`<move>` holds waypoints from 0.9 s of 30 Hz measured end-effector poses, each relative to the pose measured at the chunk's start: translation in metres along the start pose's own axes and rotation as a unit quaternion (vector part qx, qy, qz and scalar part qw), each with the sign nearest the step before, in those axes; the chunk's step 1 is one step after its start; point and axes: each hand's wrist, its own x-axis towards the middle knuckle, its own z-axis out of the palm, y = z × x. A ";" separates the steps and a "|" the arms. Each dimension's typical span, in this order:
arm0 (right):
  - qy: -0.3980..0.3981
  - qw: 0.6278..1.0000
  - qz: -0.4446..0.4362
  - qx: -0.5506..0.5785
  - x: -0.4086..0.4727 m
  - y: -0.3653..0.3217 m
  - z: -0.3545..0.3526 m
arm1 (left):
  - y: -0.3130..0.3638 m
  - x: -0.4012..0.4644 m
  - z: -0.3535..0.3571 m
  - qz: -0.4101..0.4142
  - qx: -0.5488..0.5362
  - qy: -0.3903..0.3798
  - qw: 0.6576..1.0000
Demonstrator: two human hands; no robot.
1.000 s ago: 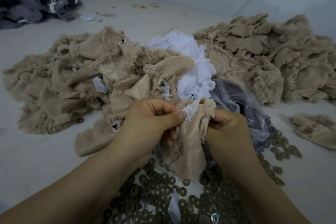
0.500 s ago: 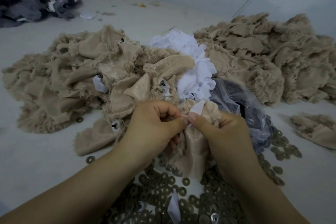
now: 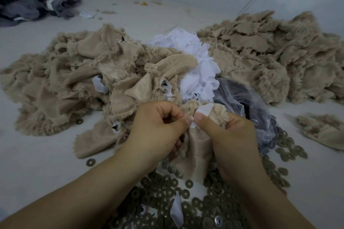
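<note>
In the frame centre both grips, left hand (image 3: 156,128) and right hand (image 3: 229,135), are pinching tight the plush piece (image 3: 197,147) (seeming soft, light, limp) at its white patch (image 3: 204,109)

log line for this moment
left hand: grips beige plush piece | right hand: pinches white patch on it | washers beneath

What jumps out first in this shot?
At centre, the left hand and right hand pinch a beige fur piece with a white patch at its top. Behind them sprawl heaps of beige fur cuttings, with a white scrap pile in between. Round washers litter the table below the hands.
</note>
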 end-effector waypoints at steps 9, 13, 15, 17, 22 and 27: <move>0.014 0.998 -0.053 -0.021 -0.003 0.002 0.001 | -0.001 -0.002 0.003 0.042 0.052 0.019 0.998; 0.035 0.997 -0.054 -0.033 -0.004 0.006 -0.001 | -0.003 -0.002 0.005 0.070 0.076 0.020 0.994; 0.033 0.998 -0.043 -0.026 -0.003 0.008 -0.001 | -0.004 -0.003 0.006 0.087 0.082 0.023 0.993; 0.022 0.999 -0.027 -0.002 -0.002 0.008 -0.001 | -0.005 -0.004 0.006 0.097 0.091 0.027 0.991; -0.007 1.000 0.002 0.025 0.003 0.009 -0.002 | -0.007 0.000 0.004 0.051 0.075 0.027 0.995; -0.023 0.998 0.042 0.029 0.008 0.015 -0.006 | 0.002 0.011 -0.021 0.021 0.140 -0.020 0.990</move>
